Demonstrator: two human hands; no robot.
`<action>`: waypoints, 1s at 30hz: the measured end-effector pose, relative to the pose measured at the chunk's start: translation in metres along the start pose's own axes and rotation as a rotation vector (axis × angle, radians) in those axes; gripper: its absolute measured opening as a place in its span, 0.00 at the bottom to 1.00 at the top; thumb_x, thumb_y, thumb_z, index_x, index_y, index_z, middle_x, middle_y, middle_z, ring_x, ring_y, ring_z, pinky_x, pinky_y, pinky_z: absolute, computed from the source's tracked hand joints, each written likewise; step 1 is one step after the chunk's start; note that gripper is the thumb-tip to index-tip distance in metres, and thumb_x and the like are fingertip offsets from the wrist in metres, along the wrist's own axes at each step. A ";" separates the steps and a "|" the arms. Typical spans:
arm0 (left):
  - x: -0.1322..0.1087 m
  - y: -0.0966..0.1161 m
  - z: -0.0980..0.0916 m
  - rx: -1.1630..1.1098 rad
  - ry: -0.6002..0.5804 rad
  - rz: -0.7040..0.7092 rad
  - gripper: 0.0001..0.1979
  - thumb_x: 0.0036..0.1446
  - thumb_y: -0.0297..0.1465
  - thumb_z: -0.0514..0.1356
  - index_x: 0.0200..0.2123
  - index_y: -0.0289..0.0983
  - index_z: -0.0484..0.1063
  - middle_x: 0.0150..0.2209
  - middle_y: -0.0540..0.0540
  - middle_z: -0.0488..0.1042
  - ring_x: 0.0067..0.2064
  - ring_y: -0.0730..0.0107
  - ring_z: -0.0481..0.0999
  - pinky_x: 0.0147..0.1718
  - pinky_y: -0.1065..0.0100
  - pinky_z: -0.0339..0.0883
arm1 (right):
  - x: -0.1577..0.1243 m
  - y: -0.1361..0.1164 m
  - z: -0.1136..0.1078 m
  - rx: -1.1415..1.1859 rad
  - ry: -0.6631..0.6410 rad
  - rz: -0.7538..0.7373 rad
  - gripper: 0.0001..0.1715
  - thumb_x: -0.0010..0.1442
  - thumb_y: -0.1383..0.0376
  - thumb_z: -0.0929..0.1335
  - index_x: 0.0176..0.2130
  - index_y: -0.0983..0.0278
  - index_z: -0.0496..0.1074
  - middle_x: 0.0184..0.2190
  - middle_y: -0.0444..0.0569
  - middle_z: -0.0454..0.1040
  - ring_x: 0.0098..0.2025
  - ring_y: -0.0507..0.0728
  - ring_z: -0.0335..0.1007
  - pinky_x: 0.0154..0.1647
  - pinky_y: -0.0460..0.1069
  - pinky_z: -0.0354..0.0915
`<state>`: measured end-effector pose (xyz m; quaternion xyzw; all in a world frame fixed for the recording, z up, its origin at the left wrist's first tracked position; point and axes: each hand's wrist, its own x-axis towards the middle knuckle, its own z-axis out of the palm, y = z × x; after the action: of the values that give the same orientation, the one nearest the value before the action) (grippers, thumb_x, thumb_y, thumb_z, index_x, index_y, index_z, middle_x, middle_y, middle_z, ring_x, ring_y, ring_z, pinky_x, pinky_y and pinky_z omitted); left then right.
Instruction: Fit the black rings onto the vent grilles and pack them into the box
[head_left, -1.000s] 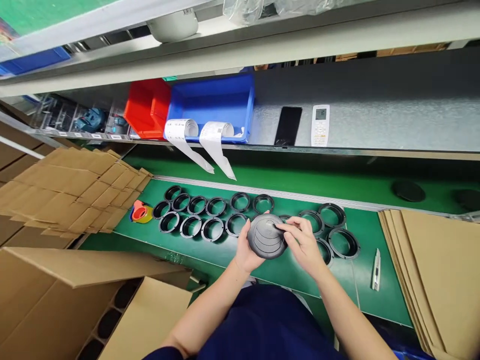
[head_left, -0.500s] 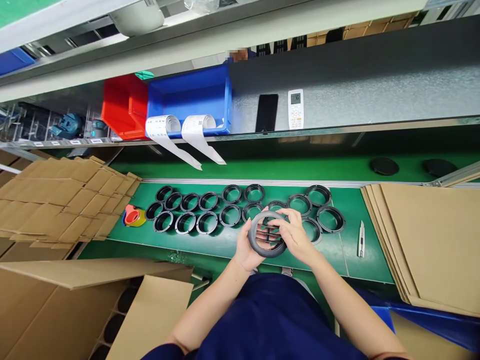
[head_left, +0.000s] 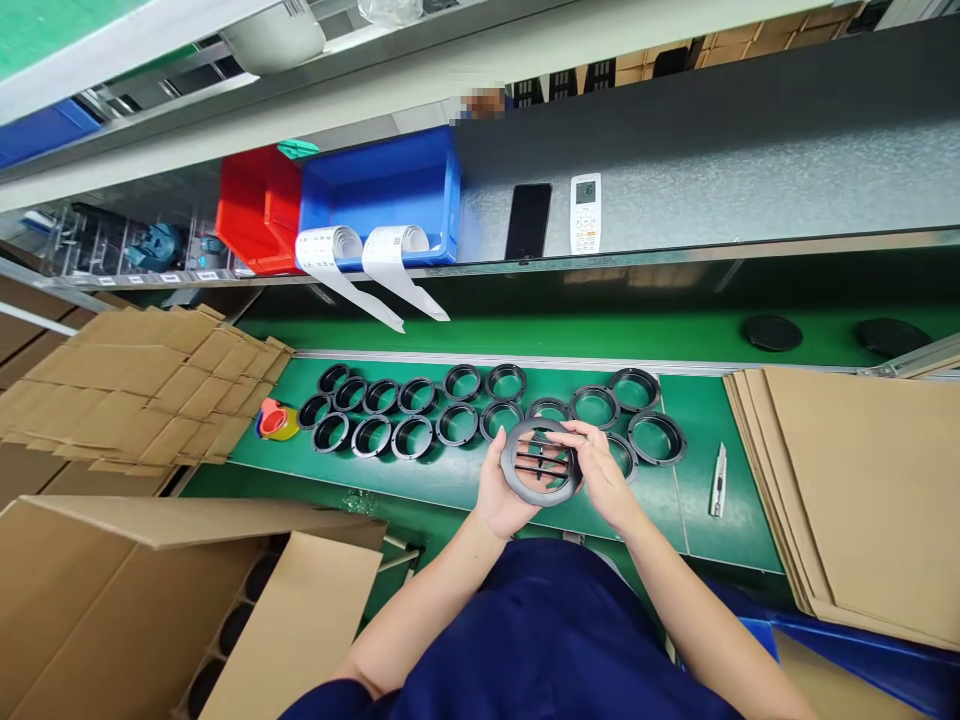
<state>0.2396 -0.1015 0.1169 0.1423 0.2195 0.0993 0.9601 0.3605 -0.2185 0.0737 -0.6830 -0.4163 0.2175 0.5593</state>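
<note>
A round dark grey vent ring (head_left: 529,488) with thin black crossbars inside is held up over the bench's front edge. My left hand (head_left: 501,490) grips it from the left and below, and its fingers show through the bars. On the upper right rim, my right hand (head_left: 598,465) holds the same ring, thumb and fingers bent at its edge. Behind the hands, several black rings (head_left: 456,425) stand in rows on the green bench top (head_left: 450,478). The nearest of them, just right of my right hand, is partly covered by it.
Flat cardboard (head_left: 862,480) lies at the right beside a white cutter (head_left: 718,480). Left are stacked cardboard pieces (head_left: 135,380), a tape roll (head_left: 276,420) and an open carton (head_left: 97,620). A shelf above holds a blue bin (head_left: 382,180) and a remote (head_left: 586,215).
The held ring now faces the camera more squarely, with its crossbars showing more plainly. My right hand's fingers have moved from over the opening to the ring's upper right rim.
</note>
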 end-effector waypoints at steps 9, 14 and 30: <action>0.012 -0.014 -0.045 -0.029 0.374 -0.032 0.23 0.63 0.49 0.54 0.40 0.35 0.77 0.38 0.42 0.81 0.48 0.54 0.78 0.55 0.51 0.67 | -0.019 0.032 0.020 -0.447 -0.383 -0.272 0.39 0.65 0.48 0.64 0.68 0.60 0.56 0.71 0.58 0.44 0.71 0.70 0.36 0.69 0.70 0.44; 0.022 -0.037 -0.057 0.073 0.324 -0.216 0.24 0.60 0.48 0.58 0.45 0.32 0.76 0.43 0.38 0.80 0.53 0.51 0.75 0.56 0.55 0.65 | -0.030 0.052 0.024 -0.265 -0.541 0.046 0.65 0.52 0.45 0.73 0.72 0.56 0.37 0.72 0.60 0.35 0.72 0.71 0.30 0.67 0.68 0.48; 0.003 -0.002 -0.099 0.265 0.668 -0.209 0.20 0.63 0.30 0.56 0.58 0.30 0.66 0.60 0.31 0.68 0.61 0.54 0.70 0.61 0.58 0.63 | -0.014 0.156 0.015 -1.073 -0.108 0.253 0.68 0.49 0.36 0.71 0.71 0.69 0.45 0.70 0.73 0.42 0.69 0.80 0.42 0.67 0.70 0.34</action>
<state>0.1983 -0.0796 0.0293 0.2019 0.5450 0.0122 0.8136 0.3925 -0.2255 -0.0803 -0.9048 -0.4115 0.0752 0.0804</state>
